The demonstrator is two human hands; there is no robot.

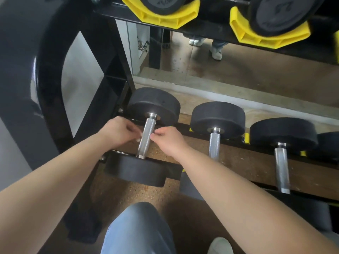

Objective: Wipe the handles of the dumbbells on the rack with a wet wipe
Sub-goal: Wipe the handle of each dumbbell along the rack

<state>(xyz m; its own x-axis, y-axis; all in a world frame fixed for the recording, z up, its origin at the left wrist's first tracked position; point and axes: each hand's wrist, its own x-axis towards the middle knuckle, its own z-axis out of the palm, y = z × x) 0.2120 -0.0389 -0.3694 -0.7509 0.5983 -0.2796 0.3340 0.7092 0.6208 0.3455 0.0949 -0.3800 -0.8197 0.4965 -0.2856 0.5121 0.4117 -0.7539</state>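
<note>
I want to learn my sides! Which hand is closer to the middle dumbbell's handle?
Right. The right hand sits between the leftmost handle and the middle dumbbell's handle; the left hand is beyond the leftmost one.

A single head-worn view looks steeply down and forward, close over the lower tier of a dumbbell rack (pixel 238 160). Its wide lens bends the edges. The upper tier (pixel 201 32) crosses the top, and a mirror (pixel 238 66) apparently stands behind.

Brown cork floor (pixel 128 195) — mirror (pixel 238 66) behind, grey wall (pixel 11 24) at left.
</note>
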